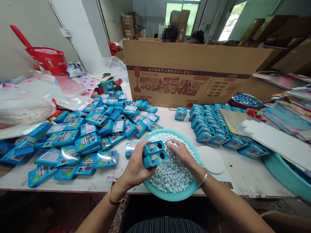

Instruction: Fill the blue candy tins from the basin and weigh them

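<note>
My left hand (136, 166) is closed around two small blue candy boxes (155, 153), stacked one on the other, their open ends facing right. They hover over a teal bowl (170, 195) filled with small white and pale blue candies (170, 174). My right hand (181, 153) rests in the candies beside the boxes, fingers curled down into the pile; what they hold is hidden.
A heap of loose blue boxes (92, 136) covers the table's left half. Neat rows of blue boxes (213, 124) lie at right, near cardboard sheets (274, 139). A large cardboard carton (184, 74) stands behind, a white lid (211, 159) beside the bowl, and other people are beyond the carton.
</note>
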`<state>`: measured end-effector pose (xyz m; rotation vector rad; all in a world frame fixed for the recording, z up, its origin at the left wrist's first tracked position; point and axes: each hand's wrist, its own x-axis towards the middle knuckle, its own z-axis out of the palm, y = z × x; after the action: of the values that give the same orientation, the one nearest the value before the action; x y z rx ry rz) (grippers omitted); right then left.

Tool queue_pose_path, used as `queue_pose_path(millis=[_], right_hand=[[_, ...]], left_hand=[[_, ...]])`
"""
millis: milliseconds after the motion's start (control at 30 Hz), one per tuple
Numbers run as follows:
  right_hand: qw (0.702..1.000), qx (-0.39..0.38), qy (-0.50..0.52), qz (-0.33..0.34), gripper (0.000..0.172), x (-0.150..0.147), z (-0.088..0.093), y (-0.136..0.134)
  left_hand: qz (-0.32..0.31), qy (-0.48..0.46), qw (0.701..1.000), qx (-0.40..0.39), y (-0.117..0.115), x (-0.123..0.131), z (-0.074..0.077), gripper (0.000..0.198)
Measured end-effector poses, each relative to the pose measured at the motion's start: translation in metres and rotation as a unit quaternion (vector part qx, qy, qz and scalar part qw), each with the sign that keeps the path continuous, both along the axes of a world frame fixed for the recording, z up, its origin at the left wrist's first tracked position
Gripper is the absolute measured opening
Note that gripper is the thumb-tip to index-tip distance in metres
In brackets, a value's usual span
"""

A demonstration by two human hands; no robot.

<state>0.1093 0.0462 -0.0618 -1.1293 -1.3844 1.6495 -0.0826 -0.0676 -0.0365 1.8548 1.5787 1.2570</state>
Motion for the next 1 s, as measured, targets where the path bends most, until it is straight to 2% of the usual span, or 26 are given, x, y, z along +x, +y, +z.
queue_pose_path(millis=[67, 133, 267, 367, 433, 600, 767, 1000], right_hand=[[0.993, -0.078, 0.075, -0.047, 0.031, -0.006, 0.013, -0.002], [0.978, -0.115, 0.149, -0.094, 0.032, -0.013, 0.024, -0.004], [0.928, -0.153, 0.279, -0.195, 0.024, -0.03, 0.035, -0.005], [0.899, -0.159, 0.337, -0.23, 0.022, -0.04, 0.038, -0.007], [0.9, -0.131, 0.35, -0.224, 0.021, -0.044, 0.042, -0.01], [0.927, -0.04, 0.325, -0.184, 0.02, -0.049, 0.061, -0.021], [0.928, -0.017, 0.324, -0.184, 0.02, -0.051, 0.073, -0.023], [0.939, 0.009, 0.302, -0.164, 0.022, -0.05, 0.075, -0.017]], left_hand=[[-0.008, 0.045, 0.999, -0.004, 0.004, 0.003, 0.007, 0.068], [-0.015, 0.08, 0.997, -0.011, 0.01, 0.008, 0.012, 0.067], [0.002, 0.122, 0.992, -0.027, 0.022, 0.014, 0.017, 0.066], [0.014, 0.132, 0.991, -0.03, 0.027, 0.016, 0.016, 0.067], [0.013, 0.13, 0.991, -0.025, 0.028, 0.017, 0.014, 0.067], [0.042, 0.078, 0.996, -0.006, 0.025, 0.018, 0.011, 0.062], [0.045, 0.021, 0.999, 0.014, 0.024, 0.018, 0.009, 0.068], [0.036, -0.013, 0.999, 0.015, 0.027, 0.019, 0.007, 0.069]])
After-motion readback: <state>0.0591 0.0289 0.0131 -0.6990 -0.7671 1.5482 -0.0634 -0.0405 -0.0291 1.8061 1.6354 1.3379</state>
